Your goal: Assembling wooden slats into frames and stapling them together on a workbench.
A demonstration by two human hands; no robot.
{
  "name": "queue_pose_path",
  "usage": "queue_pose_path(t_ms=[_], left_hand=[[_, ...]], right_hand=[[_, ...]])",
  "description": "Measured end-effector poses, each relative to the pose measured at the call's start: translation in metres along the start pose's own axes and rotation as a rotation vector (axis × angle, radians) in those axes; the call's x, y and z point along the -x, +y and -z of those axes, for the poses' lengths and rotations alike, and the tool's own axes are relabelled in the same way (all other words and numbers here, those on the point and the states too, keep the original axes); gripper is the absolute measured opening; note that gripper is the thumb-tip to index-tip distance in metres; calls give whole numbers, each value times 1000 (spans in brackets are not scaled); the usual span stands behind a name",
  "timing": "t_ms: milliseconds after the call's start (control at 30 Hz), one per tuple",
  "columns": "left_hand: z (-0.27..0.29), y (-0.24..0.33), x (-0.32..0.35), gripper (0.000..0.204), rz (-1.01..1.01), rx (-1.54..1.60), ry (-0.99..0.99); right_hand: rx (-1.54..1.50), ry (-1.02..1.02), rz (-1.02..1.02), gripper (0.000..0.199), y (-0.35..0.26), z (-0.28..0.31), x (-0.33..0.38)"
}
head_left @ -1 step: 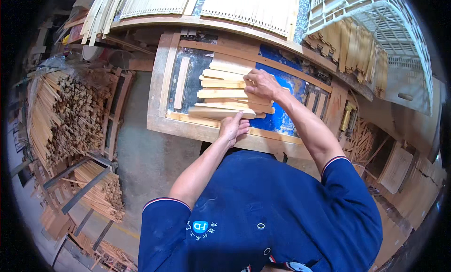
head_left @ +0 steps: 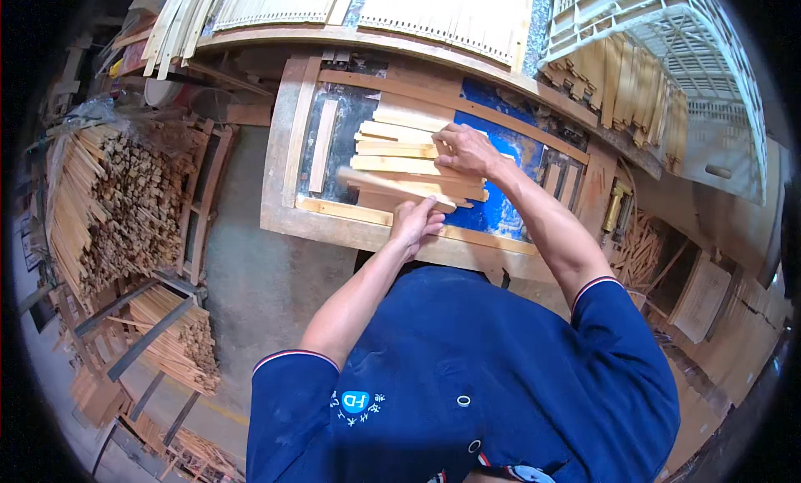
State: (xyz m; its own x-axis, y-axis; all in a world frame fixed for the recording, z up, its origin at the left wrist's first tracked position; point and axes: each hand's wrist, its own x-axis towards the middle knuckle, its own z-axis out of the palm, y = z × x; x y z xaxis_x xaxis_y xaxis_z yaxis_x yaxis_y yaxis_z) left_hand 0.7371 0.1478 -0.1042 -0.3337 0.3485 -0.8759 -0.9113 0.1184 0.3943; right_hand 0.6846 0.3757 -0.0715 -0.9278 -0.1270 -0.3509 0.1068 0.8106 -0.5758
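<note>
Head view: the left hand [head_left: 415, 225], fingers closed, holds one wooden strip [head_left: 388, 187] near its right end, slanted over the desk [head_left: 279, 209]. The right hand [head_left: 469, 152], fingers curled, covers the laid strips' [head_left: 390, 163] right part; its grip cannot be determined.

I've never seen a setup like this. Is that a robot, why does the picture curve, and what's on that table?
No robot here: you see someone's bare left hand and right hand. A wide fisheye camera worn on the head looks down, so straight edges bend toward the rim. The picture's left is the wearer's left.

On the table, light wooden strips lie roughly side by side, partly over a blue patch. The left hand holds one strip near its right end. The right hand is on the others' right ends; whether it grips any, I can't tell.
</note>
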Motion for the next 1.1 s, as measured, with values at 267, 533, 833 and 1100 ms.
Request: queue_pose_path(t_ms=[267,533,833,1100], left_hand=[[17,18,3,29,87,135,-209],[110,82,65,42,-483,-755,159],[171,164,44,35,-836,-1488,466],[180,169,14,45,-809,-1544,562]], right_hand=[[201,286,146,37,-11,-5,-2],[335,232,68,21,-7,-9,-9],[17,598,-228,29,7,-5,82],[-67,775,-558,40,22,-69,202]])
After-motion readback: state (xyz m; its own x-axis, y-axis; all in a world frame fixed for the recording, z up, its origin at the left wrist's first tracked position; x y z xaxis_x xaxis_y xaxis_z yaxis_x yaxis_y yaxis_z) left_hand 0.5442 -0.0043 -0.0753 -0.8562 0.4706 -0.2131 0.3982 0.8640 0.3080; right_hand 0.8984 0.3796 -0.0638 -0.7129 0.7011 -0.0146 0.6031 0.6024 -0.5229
